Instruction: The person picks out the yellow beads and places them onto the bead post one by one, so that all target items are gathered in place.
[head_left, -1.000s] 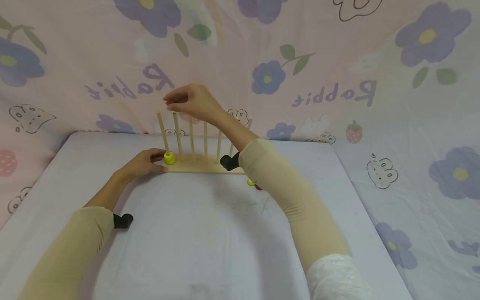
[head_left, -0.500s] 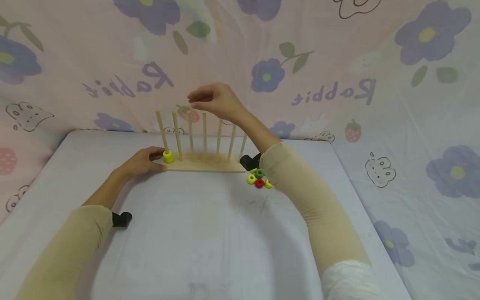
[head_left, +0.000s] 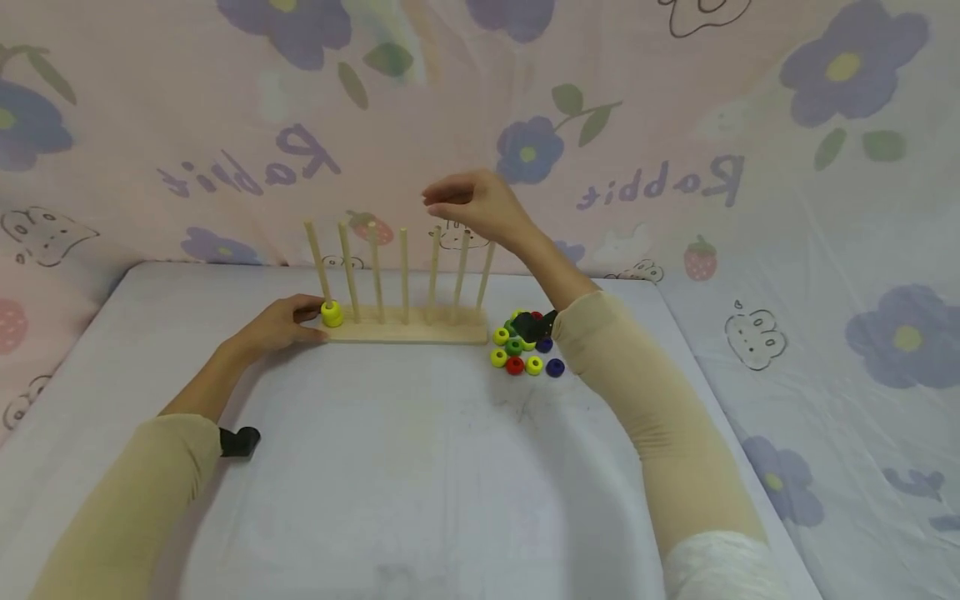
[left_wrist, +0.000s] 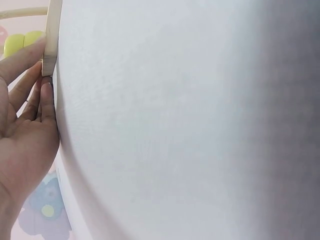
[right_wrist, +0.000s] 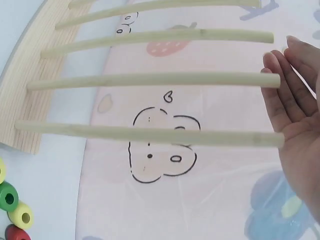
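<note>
A wooden peg rack (head_left: 408, 333) with several upright pegs stands on the table. Two yellow beads (head_left: 332, 314) are stacked at the bottom of its leftmost peg. At that end my left hand (head_left: 277, 325) grips the base, thumb on one side and fingers at the end; the left wrist view shows the fingers (left_wrist: 31, 100) against the wood. My right hand (head_left: 483, 204) is raised above the pegs toward the rack's right side. Its fingers are loosely bent and hold nothing, and the right wrist view has it beside the peg tips (right_wrist: 270, 80).
Loose yellow, green, red and dark blue beads (head_left: 514, 365) lie off the rack's right end, partly hidden by the right wrist's black camera mount (head_left: 534, 326). A patterned cloth (head_left: 637, 108) hangs behind the white table (head_left: 420, 483).
My right hand has moved rightward from above the leftmost pegs to over the right-hand pegs. More of the loose beads have come into sight. The left hand keeps its place on the rack.
</note>
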